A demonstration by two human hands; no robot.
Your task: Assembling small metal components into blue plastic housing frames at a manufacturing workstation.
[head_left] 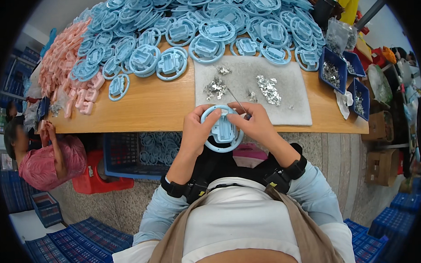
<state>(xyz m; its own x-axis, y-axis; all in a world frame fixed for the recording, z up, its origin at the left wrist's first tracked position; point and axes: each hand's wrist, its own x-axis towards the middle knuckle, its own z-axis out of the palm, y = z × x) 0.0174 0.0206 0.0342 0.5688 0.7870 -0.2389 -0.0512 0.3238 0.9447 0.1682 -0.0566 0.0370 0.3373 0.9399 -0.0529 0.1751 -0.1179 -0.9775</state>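
A light blue ring-shaped plastic part [225, 130] with a rectangular housing in its middle is held just off the table's front edge. My left hand [196, 127] is closed round its left side, thumb on the upper rim. On the other side my right hand [258, 126] grips the part, thumb pressing near the top of the housing. A thin metal-shafted tool [236, 99] with a dark handle end also sits in my right hand, its shaft slanting away over the grey-white mat [295, 89]. Small silvery metal pieces [269, 89] lie in several clusters on that mat.
A big heap of similar blue parts [170, 28] covers the table's far side, with pink plastic pieces [62, 62] at left. Blue bins [332, 69] of small metal parts stand at right. Below the edge is a blue crate [121, 153]. Another person [54, 158] sits at left.
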